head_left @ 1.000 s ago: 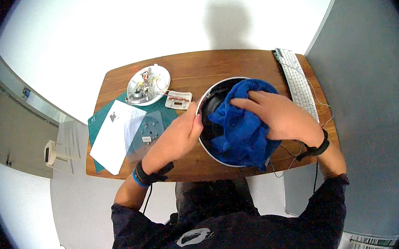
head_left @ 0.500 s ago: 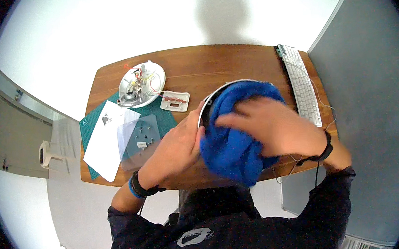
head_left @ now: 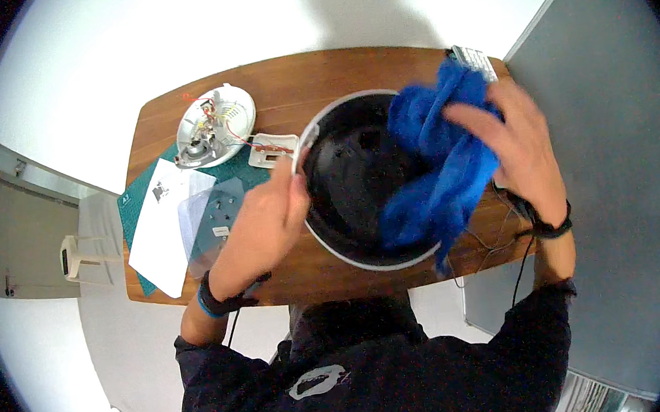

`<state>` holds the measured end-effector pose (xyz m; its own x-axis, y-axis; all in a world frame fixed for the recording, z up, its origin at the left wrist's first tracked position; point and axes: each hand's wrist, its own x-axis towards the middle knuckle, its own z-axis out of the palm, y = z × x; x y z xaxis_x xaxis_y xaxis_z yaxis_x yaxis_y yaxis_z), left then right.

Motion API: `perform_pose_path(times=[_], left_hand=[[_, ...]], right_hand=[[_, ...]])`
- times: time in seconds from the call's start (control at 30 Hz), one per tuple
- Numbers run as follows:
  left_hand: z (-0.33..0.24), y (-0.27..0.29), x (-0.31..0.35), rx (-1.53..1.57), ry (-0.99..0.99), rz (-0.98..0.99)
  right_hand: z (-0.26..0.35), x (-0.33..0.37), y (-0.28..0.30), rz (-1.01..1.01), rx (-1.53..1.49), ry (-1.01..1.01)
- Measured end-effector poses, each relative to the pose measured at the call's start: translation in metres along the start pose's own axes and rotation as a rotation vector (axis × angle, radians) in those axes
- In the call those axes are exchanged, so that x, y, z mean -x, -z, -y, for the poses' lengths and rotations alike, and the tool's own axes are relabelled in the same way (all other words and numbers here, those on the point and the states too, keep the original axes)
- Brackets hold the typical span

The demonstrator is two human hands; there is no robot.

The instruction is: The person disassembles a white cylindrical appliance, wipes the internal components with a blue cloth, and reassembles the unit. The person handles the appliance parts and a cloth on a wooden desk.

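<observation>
My left hand [head_left: 264, 216] is closed on the left edge of a round, deep appliance housing [head_left: 343, 173]. Its inside is black and its rim white, and the opening faces up toward me. Bunched in my right hand [head_left: 524, 138] is a blue cloth [head_left: 450, 140], gripped between thumb and fingers. Part of the cloth hangs across the right side of the housing's opening and over its near right rim. The fingertips of my left hand are partly hidden behind the rim.
At the back left lies a white round base [head_left: 232, 116] with exposed wiring, joined by wires to a small white panel [head_left: 272, 150]. A green cutting mat [head_left: 137, 195], white paper [head_left: 163, 232] and a clear sheet with several screws [head_left: 224, 207] lie left. A white keyboard [head_left: 474, 60] and cables are right.
My right hand has lifted the blue cloth up and to the right, baring the black interior. The housing's opening now faces me more fully, with my left hand still at its rim.
</observation>
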<state>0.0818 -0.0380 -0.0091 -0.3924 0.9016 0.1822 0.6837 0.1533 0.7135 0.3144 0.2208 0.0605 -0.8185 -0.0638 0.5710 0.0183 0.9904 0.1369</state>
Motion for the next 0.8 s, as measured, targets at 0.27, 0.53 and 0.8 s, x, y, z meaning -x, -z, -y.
perform_pose_path(times=[0.27, 0.53, 0.8], left_hand=[[0.018, -0.013, -0.013, 0.070, 0.035, -0.208], [0.011, -0.012, -0.021, 0.010, 0.070, -0.219], [0.002, -0.010, -0.024, 0.002, 0.131, -0.097]], right_hand=[[-0.057, 0.030, -0.063, -0.167, 0.401, -0.047], [-0.090, 0.066, -0.104, 0.188, 0.370, -0.354], [-0.065, 0.061, -0.082, 0.616, -0.186, -0.318]])
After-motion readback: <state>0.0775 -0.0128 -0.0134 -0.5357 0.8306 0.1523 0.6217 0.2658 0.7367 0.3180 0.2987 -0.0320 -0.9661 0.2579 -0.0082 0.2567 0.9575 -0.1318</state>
